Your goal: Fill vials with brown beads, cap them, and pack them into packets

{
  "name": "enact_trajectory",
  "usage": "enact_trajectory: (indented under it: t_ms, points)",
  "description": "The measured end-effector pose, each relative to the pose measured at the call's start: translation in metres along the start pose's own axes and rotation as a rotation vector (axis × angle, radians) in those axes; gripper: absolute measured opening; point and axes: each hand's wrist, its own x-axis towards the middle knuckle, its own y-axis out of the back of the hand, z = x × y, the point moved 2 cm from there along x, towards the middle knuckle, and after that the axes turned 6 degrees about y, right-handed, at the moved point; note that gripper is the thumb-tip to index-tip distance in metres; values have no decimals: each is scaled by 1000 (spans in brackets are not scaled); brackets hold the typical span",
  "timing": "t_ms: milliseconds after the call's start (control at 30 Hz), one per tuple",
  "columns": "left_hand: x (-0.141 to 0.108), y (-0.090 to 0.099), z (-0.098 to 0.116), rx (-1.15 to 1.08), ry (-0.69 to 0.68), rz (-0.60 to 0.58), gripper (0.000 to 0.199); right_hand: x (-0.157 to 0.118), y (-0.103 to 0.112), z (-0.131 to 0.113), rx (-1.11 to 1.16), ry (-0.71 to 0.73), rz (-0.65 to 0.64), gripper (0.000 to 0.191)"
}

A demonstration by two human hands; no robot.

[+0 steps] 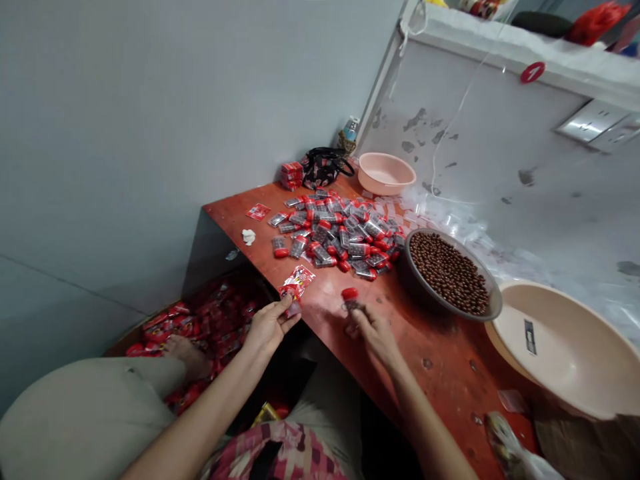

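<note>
At the near edge of the red table (425,363), my left hand (270,323) pinches a shiny red printed packet (300,277). My right hand (373,331) is closed round a small clear container with a red cap (350,295), its lower part hidden by my fingers. Beyond both hands lies a heap of similar red-capped containers (345,230) with dark contents. To the right of the heap stands a grey bowl (425,303) full of small brown balls (447,270).
A large peach basin (575,340) sits at the right, a smaller pink basin (385,175) at the back. Near the wall are a dark bag (323,167) and red boxes (291,175). Clear plastic pieces (465,227) line the back. Many red packets (215,320) lie below the table.
</note>
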Motion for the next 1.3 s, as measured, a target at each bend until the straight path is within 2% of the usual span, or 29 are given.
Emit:
enact_trajectory:
  t_ms: [33, 133, 200, 267, 433, 567, 667, 767, 900, 1100, 1300]
  points:
    - [0, -1, -1, -28, -1, -1, 6, -12, -20, -3, 76, -33, -82, 22]
    - [0, -6, -3, -63, -2, -28, 3, -37, -69, -10, 193, -66, -120, 25]
    - [-2, -9, -5, -76, -5, -49, 3, -43, -88, -13, 196, -64, -76, 27]
    - [-5, -11, -6, -92, -16, -70, 4, -42, -96, -14, 186, -63, -27, 28]
    - [-15, -14, -7, -54, -48, -148, 11, -35, -100, -17, 167, -53, -4, 25]
    - [-19, -15, -8, 43, -85, -212, 19, -33, -100, -17, 258, -51, -47, 22]
    - [-20, -15, -9, 86, -94, -269, 21, -33, -100, -13, 303, -65, -33, 21]
    - [-21, -16, -12, 159, -88, -330, 19, -33, -99, -11, 240, -42, 8, 20]
    - [-21, -15, -14, 269, -88, -345, 19, -33, -97, -11, 180, -11, 43, 20]
    - [-20, -15, -8, 378, -86, -354, 19, -29, -101, -6, 544, -122, -106, 25]
    - [-22, -15, -12, 390, -97, -322, 22, -28, -107, -6, 391, -69, 66, 23]
